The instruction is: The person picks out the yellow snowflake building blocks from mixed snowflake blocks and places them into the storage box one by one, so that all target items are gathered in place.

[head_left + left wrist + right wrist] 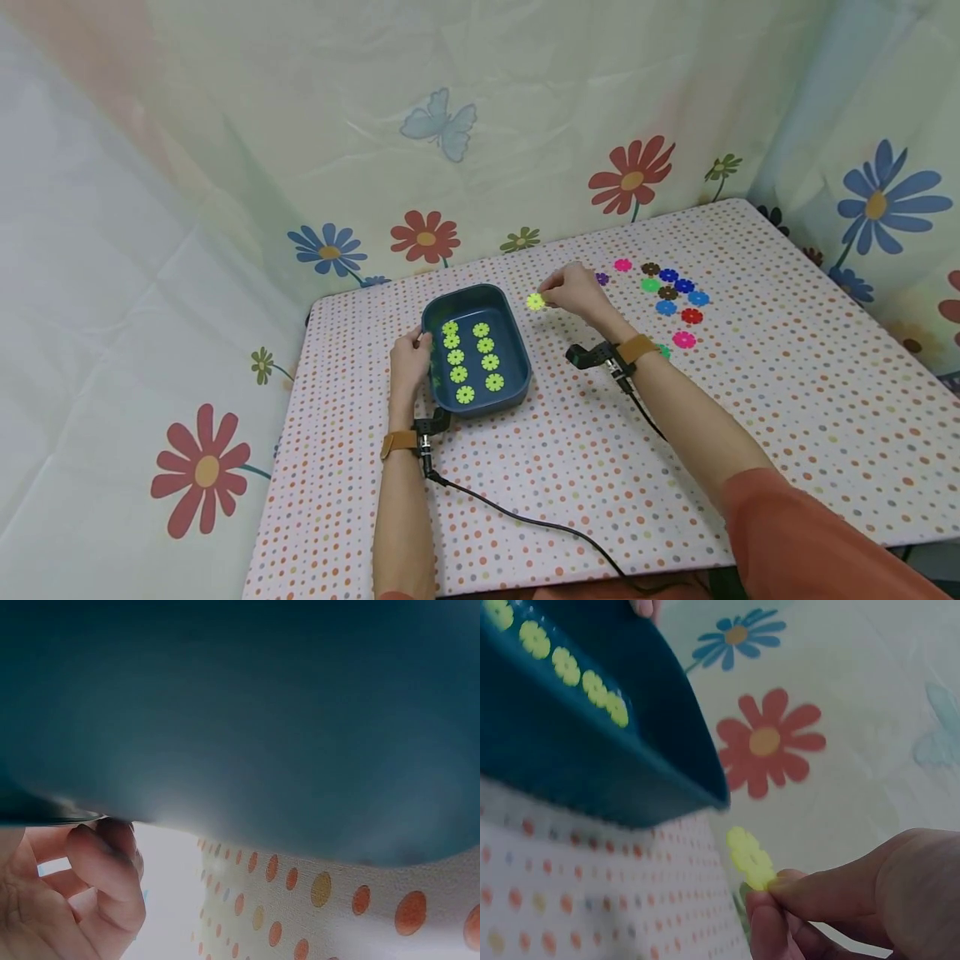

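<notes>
A dark blue rectangular bin [517, 354] stands on the dotted tablecloth, with several yellow-green flower-shaped discs [455, 357] lying in two columns on its floor. The left hand [410, 360] grips the bin's left wall, its thumb over the rim; in the left wrist view the curled fingers [112, 885] are at the bin's edge. Between thumb and fingertips, the right hand [576, 290] pinches another yellow-green flower disc [535, 302], held just right of the bin's far right corner. The right wrist view shows this disc [750, 859] pinched by its edge, near the bin's corner.
Right of the right hand lie loose flower discs in pink [684, 340], red [692, 316], brown [667, 292], blue [683, 286] and green [650, 285]. A purple disc [602, 278] sits beside the right hand. Black cables [525, 520] run from the wrist cameras across the table. A flowered curtain [337, 167] borders the table.
</notes>
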### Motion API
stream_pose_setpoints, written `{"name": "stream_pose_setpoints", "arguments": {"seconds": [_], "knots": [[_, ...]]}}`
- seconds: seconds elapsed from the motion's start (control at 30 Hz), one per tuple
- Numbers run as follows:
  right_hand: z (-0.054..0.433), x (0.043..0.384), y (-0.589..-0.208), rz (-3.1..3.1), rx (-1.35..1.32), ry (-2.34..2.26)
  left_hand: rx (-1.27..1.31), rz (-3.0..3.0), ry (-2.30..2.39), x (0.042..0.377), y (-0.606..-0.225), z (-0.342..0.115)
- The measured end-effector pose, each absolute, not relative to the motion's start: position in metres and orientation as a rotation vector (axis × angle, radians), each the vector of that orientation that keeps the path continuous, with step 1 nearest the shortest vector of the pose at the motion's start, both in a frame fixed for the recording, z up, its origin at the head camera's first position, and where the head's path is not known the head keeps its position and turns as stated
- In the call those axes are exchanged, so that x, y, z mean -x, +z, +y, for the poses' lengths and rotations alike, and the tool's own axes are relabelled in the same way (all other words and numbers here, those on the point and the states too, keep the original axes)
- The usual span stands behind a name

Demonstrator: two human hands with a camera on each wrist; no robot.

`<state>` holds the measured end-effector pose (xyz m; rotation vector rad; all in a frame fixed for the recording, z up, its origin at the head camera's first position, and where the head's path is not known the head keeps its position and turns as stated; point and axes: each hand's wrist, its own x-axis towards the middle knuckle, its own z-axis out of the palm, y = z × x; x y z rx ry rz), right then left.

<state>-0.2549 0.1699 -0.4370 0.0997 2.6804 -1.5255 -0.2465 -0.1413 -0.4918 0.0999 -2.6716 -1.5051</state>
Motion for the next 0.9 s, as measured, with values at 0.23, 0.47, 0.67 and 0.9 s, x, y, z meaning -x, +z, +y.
{"name": "stream_pose_setpoints", "arguments": {"seconds": [0.23,0.47,0.67,0.9], "knots": [[0.112,0.282,-0.433,2.796,-0.01,-1.416,-0.104,-2.679,-1.484,0.247,-0.493,-0.142],[0.068,0.297,-0.431,2.92,0.142,-1.205,-0.115,-2.68,-1.5,0.249,-0.493,-0.142],[0.044,0.307,-0.443,3.002,0.168,-1.103,-0.12,-2.683,-1.481,0.25,-0.494,-0.142],[0.026,0.315,-0.459,3.072,0.122,-0.946,-0.143,-2.684,-1.477,0.25,-0.494,-0.141]]}}
